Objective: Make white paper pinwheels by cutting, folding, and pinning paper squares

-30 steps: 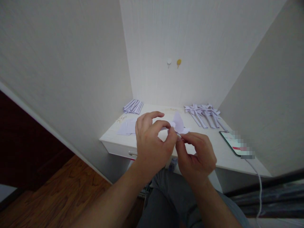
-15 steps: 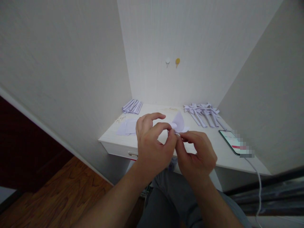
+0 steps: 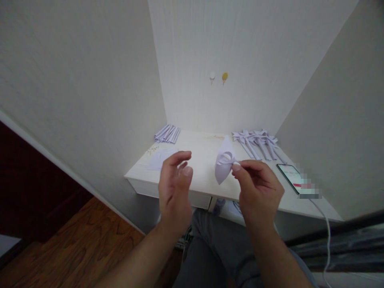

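Between the thumb and fingers of my right hand (image 3: 260,188) is pinched a pale lilac paper pinwheel (image 3: 224,161), its curled blades turned to the left above the table. My left hand (image 3: 176,186) is apart from it, fingers loosely spread with nothing in them. Behind the left hand lie flat sheets of the same pale paper (image 3: 157,160). The exact point where the right fingertips grip the pinwheel is partly hidden.
On the white table (image 3: 198,176), rolled paper sticks (image 3: 167,134) lie at the back left beside small bits (image 3: 152,150). Several pinwheels on sticks (image 3: 256,142) are heaped at the back right. A phone (image 3: 289,176) with a white cable (image 3: 327,236) lies at right.
My left hand has let go of the paper pinwheel and moved left and slightly down. The right hand has shifted a little right, still pinching the pinwheel, which has turned.
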The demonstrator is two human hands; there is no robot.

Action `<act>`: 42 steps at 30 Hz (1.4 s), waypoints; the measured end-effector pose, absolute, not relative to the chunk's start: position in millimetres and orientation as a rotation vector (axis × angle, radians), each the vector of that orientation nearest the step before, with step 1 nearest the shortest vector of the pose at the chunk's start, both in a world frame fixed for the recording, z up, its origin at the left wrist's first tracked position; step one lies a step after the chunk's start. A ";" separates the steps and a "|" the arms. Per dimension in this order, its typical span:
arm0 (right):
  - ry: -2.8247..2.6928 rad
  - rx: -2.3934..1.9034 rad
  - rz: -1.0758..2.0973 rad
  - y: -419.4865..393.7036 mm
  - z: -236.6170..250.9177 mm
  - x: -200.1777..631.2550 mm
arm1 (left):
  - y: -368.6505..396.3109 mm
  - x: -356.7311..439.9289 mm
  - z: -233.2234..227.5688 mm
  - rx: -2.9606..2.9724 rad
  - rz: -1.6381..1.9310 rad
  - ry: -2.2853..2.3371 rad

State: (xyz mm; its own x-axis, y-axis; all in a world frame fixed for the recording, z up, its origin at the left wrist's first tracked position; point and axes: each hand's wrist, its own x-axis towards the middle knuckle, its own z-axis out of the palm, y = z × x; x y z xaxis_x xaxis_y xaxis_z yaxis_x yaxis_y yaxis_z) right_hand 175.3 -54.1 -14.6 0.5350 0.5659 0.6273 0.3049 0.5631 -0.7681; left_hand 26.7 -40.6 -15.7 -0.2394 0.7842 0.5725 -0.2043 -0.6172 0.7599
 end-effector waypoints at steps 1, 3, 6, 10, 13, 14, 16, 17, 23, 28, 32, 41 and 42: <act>-1.025 -0.994 0.229 -54.5 -14.4 174.2 | -37.5 30.6 -22.2 1.203 1.741 0.752; -1.024 -0.980 0.271 -55.4 -14.5 171.4 | -32.1 40.6 -31.5 0.973 1.455 0.664; -1.064 -0.984 0.260 -56.3 -16.3 167.9 | -30.9 53.6 -34.0 0.859 1.280 0.405; -1.199 -1.035 0.093 -57.0 -18.9 166.8 | -40.9 55.4 -26.4 0.901 1.270 0.351; -1.294 -1.054 -0.055 -59.6 -17.3 166.0 | -46.9 50.3 -26.0 0.932 1.234 0.363; -1.323 -1.057 -0.091 -60.9 -15.9 165.5 | -47.5 48.8 -27.4 0.925 1.230 0.359; -1.372 -1.072 -0.133 -63.7 -12.4 164.6 | -47.3 46.9 -31.4 0.916 1.231 0.352; -1.392 -1.084 -0.143 -65.2 -10.4 164.3 | -46.7 46.4 -33.3 0.919 1.233 0.357; -1.443 -1.177 -0.100 -71.4 -1.6 166.3 | -47.5 46.2 -32.2 0.996 1.253 0.452; -1.445 -1.231 -0.071 -71.8 -0.3 167.9 | -50.1 44.2 -27.9 1.052 1.255 0.495; -1.450 -1.271 -0.067 -72.0 1.0 167.4 | -47.8 43.1 -30.1 1.050 1.216 0.513; -1.469 -1.280 -0.028 -71.6 -1.0 170.8 | -47.0 43.2 -28.7 1.066 1.253 0.500; -1.462 -1.269 -0.010 -71.3 -1.2 171.2 | -47.3 42.7 -27.6 1.066 1.251 0.504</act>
State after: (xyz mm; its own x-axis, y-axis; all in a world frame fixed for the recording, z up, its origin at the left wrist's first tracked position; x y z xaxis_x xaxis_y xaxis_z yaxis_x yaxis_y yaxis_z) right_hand 171.2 -71.3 -1.2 0.2260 0.6672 0.7098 0.6766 0.4167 -0.6071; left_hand 42.7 -47.3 -27.6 0.2939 0.9283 0.2278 -0.5113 -0.0488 0.8580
